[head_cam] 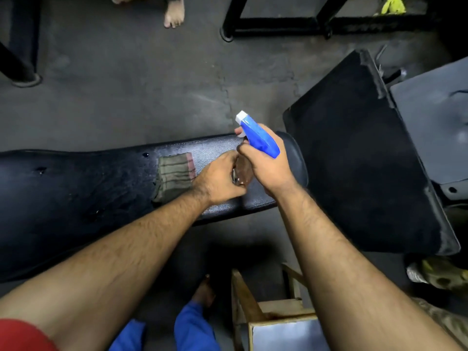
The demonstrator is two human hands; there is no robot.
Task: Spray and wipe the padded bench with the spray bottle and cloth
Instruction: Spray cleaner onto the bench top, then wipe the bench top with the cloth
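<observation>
Spray step, I judge: my right hand [271,163] grips the spray bottle [258,138] head, left hand [220,181] clasps its body over the padded bench [101,188]; striped cloth [174,176] lies released there; next, aim nozzle down, squeeze.

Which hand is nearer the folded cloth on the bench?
Left. The left hand sits just beside the cloth; the right hand, on the spray bottle, is farther away.

1 head-worn wide-angle view, looking steeply down, close over padded bench [101,193], edges seemingly distorted
</observation>
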